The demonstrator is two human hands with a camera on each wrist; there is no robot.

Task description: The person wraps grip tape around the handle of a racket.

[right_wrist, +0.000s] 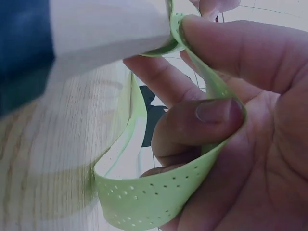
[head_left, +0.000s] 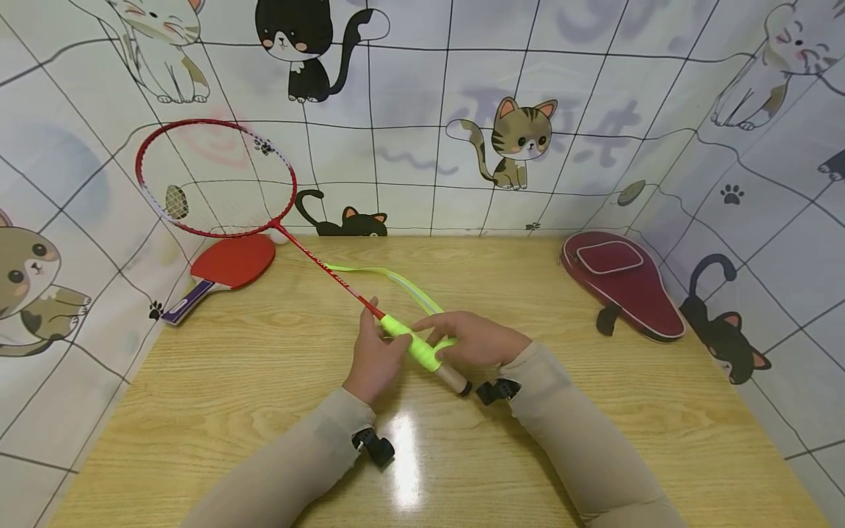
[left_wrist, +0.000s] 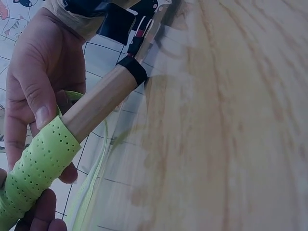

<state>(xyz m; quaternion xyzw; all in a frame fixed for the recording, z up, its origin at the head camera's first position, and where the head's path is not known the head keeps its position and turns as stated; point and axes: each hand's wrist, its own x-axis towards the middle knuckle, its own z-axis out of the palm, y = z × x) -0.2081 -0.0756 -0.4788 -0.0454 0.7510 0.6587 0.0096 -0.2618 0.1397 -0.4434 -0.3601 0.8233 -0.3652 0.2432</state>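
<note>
A red badminton racket (head_left: 323, 268) slants across the table, its head up at the left and its handle toward me. Yellow-green perforated grip tape (left_wrist: 41, 166) is wound round the upper handle. The handle's lower end (left_wrist: 103, 98) is bare wood with a dark butt cap. My left hand (head_left: 379, 359) holds the racket at the top of the wrapped part, thumb on the tape. With its fingers curled about the loose tape (right_wrist: 149, 197), my right hand (head_left: 478, 337) pinches the strip by the lower edge of the wrap. The free tape trails behind the handle onto the table.
A red table tennis bat (head_left: 234, 262) lies at the left back, partly below the racket head. At the right back is a dark red bat case (head_left: 623, 282). Cat-patterned wall covering (head_left: 409, 95) rises behind the wooden table (head_left: 264, 396).
</note>
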